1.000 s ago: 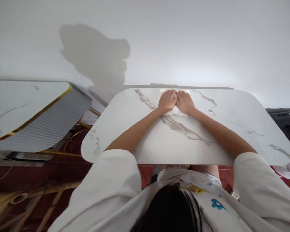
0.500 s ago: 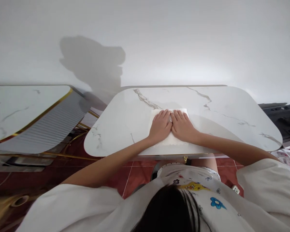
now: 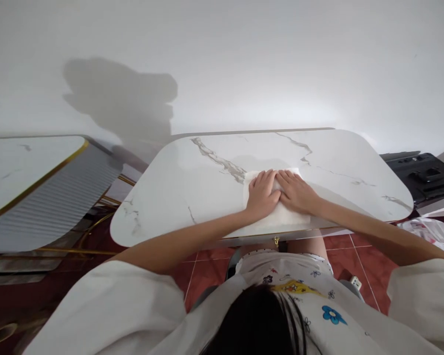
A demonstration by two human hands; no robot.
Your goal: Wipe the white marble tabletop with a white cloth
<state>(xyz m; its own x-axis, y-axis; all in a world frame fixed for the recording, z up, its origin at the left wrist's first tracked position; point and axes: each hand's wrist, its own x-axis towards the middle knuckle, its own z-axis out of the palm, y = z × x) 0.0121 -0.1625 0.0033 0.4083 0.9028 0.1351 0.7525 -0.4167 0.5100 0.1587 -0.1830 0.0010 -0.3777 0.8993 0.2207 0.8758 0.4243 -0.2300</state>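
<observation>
A white cloth (image 3: 281, 217) lies flat on the white marble table (image 3: 192, 197), close to its near edge. My left hand (image 3: 262, 195) and my right hand (image 3: 296, 191) rest side by side on top of it, palms down, fingers stretched out and pointing away from me. Both hands press on the cloth. The cloth shows around and below the hands; its middle is hidden under them.
A second marble tabletop with a gold rim and ribbed grey side (image 3: 40, 182) stands to the left. A black object (image 3: 422, 175) sits at the right beyond the table. A crumpled plastic bag (image 3: 425, 231) lies on the red tiled floor (image 3: 203, 273). A white wall rises behind.
Both hands have slid the cloth from the table's far side toward me, to its near edge. The view has shifted a little to the right.
</observation>
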